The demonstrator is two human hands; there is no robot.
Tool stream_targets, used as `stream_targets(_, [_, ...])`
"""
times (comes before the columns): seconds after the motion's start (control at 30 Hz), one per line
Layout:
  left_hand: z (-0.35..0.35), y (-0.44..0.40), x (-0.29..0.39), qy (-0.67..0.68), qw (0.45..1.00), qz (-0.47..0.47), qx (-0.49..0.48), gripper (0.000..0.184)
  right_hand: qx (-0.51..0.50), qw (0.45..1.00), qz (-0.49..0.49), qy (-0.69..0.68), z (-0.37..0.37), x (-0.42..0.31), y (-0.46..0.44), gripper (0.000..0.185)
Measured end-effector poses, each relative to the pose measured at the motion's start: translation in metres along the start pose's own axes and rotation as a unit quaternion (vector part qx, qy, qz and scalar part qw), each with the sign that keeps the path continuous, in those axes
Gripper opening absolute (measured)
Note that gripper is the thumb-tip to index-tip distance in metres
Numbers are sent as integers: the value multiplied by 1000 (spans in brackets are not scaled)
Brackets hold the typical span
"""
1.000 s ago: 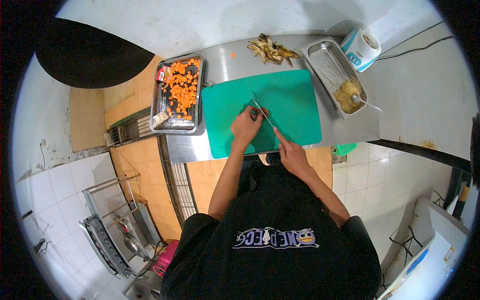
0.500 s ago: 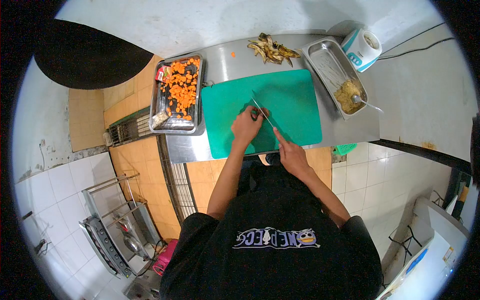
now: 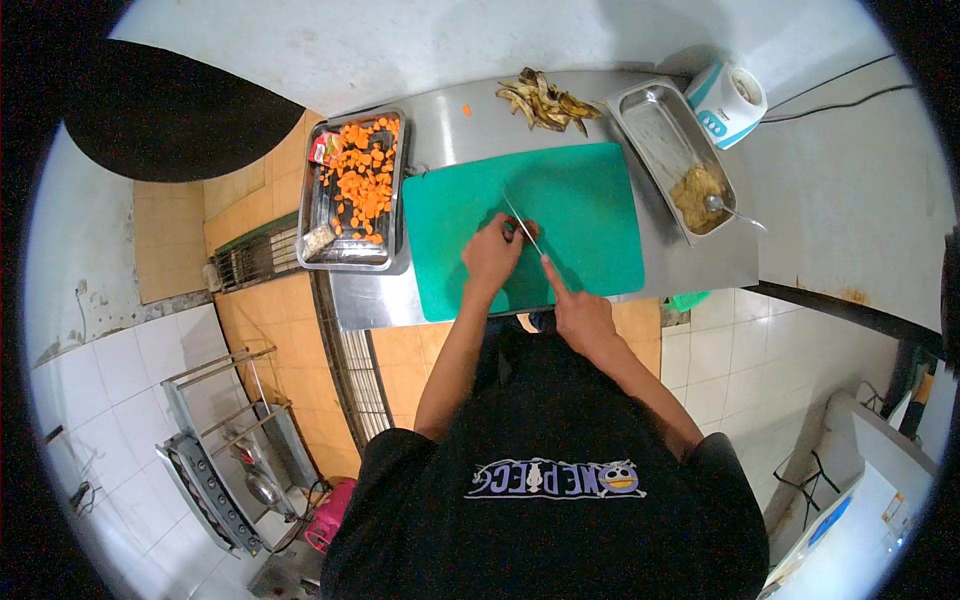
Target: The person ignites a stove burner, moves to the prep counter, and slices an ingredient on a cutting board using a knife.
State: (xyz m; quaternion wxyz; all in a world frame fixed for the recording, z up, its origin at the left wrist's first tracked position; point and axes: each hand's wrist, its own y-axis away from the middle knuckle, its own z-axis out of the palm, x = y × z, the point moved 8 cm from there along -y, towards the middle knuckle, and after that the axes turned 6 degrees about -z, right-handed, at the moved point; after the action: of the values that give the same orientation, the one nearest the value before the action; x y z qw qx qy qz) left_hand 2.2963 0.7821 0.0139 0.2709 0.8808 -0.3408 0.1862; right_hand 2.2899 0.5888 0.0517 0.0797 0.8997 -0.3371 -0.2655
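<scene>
Cutting in hand, judging by the pose. Right hand (image 3: 583, 316): grip closed on the handle of a knife (image 3: 524, 225), index finger stretched forward along it, blade slanting forward and leftward over the green board (image 3: 595, 215). Left hand (image 3: 489, 252): fingers bent in, gripping what looks like a small piece of food (image 3: 531, 229); kind too small to tell. Located near the middle of the board, at the left fingertips and right by the blade. Cannot tell whether cut through or whole.

Next move, as a judgement: calls for a firm pinch, fingertips tucked back from the edge, then a short, controlled stroke down to the board. Worth watching the fingertips, very near the blade.

Edges: near rim of the board roughly level with the near edge of the worktop (image 3: 715, 262), right wrist beyond it. To the left, just past the board, a tray (image 3: 350, 265) of carrot pieces (image 3: 365, 187). At far right, a metal pan (image 3: 652, 112) with mash (image 3: 694, 197) and a spoon (image 3: 714, 203). Beyond the far edge, peels (image 3: 545, 103). Most room for swinging the knife: rightward, over green surface.
</scene>
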Motion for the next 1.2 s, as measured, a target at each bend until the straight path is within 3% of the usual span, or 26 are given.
stream_targets(0.17, [2, -1, -2, 15, 1000, -9, -4, 28, -13, 1000, 5, 4, 5, 6, -2, 92])
stream_targets(0.37, [-1, 2, -2, 37, 999, -10, -22, 26, -39, 998, 2, 57, 8, 4, -2, 87])
stream_targets(0.63, [0, -3, -3, 42, 998, -24, -49, 27, -32, 999, -6, 11, -20, 3, -6, 79])
stream_targets(0.7, [2, -5, -3, 32, 998, -15, -54, 40, -27, 1000, -8, 10, -19, 5, -6, 78])
stream_targets(0.8, [0, -4, -2, 41, 999, -20, -27, 28, -20, 1000, -12, 0, -9, 10, -6, 77])
stream_targets(1.2, [0, -4, -6, 53, 998, -11, -26, 31, 33, 998, -45, -11, 21, 24, -6, 76])
